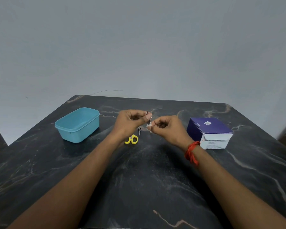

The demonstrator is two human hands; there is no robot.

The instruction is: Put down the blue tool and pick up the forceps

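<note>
While both hands hover over the middle of the dark marble table [147, 179], the work looks to be in its middle stretch. The left hand [130, 121] pinches a thin dark needle-like piece [148, 117] between thumb and fingertip, held nearly upright. The right hand [167, 128], at three o'clock from it and almost touching, pinches a small white wad [149, 128], perhaps cotton or a wrapper scrap, against the lower end of that piece. Both hands are curled tight, no fingers spread.

Below them, at six o'clock from the left hand, yellow-handled scissors [132, 139] lie flat on the table, untouched. The teal plastic tub [78, 125] at nine o'clock sits without a lid and shows nothing inside, so I judge that nothing has been dropped in yet.

At three o'clock rests a purple and white carton [210, 131]. Its white end panel carries a "BD" mark and lines of small print too blurred to read; a white sticker with a code sits on top. A red thread band [192, 152] wraps the right wrist.
</note>
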